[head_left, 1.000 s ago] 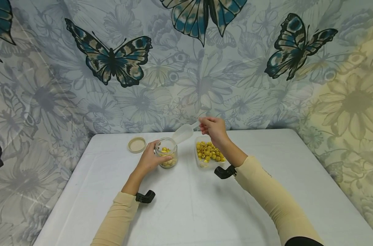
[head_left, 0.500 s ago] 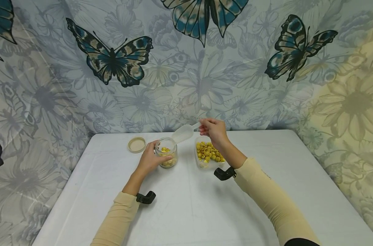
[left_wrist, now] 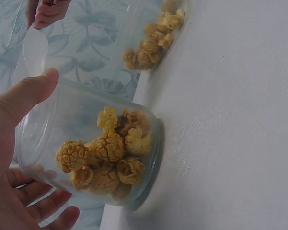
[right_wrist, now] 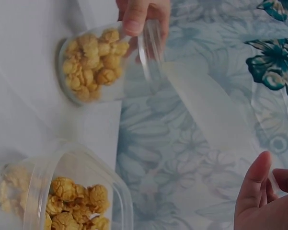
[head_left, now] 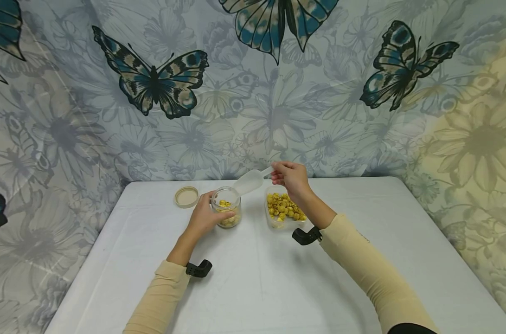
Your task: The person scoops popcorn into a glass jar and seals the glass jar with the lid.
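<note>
I've got the right hand (head_left: 290, 180) pinching the scoop (head_left: 249, 182) by its handle, long axis slanting down leftward to the jar's (head_left: 227, 204) mouth. And there's my left hand (head_left: 203, 217), gripping that jar upright on the worktop (head_left: 253, 283).

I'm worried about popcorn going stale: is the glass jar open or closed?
Open: the jar has no lid on its mouth, and a round lid lies apart on the table.

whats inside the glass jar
Golden popcorn lies in the lower part of the glass jar. Pieces in the middle are hidden by those around them.
</note>
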The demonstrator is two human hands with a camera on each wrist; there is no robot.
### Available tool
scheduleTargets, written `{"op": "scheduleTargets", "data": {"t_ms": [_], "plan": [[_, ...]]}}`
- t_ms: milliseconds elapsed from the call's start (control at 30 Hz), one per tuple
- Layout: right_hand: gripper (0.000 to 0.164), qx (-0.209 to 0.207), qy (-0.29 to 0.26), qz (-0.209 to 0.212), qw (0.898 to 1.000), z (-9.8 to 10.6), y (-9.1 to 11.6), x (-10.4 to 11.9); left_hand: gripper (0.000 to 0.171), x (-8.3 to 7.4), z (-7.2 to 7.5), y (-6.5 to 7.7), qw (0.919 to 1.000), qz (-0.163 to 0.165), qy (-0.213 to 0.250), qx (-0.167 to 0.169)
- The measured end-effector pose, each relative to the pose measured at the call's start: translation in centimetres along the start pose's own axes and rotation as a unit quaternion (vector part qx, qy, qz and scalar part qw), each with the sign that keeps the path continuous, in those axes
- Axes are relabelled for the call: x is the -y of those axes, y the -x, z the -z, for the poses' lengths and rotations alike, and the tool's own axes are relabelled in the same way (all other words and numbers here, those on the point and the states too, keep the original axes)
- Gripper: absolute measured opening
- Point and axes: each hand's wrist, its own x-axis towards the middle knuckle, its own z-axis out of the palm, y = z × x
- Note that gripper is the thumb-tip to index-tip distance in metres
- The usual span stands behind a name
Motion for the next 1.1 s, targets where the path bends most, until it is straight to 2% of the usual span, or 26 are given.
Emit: {"op": "scheduleTargets", "data": {"t_ms": [100,333,467,700,1100], "plan": [[0.038,0.004,-0.003,-0.004,1.000,0.1,0.0,-0.1,0.094,-0.1,0.0,0.0,1.0000,0.001,-0.002,0.000],[0.023,0.002,-0.025,-0.013,1.000,0.3,-0.2,-0.5,0.095,-0.6,-0.1,0.1,0.9998,-0.009,-0.017,0.004],[0.027,0.002,-0.034,-0.012,0.999,0.3,-0.3,-0.6,0.096,-0.9,0.0,0.1,0.9998,-0.006,-0.019,0.005],[0.015,0.004,-0.046,-0.012,0.999,0.5,-0.3,-0.6,0.096,-1.1,0.3,0.1,0.9996,-0.005,-0.025,0.008],[0.015,0.009,-0.058,-0.006,0.998,1.1,-0.2,-0.1,0.101,-1.4,0.7,-0.3,0.9981,-0.017,-0.054,0.022]]}}
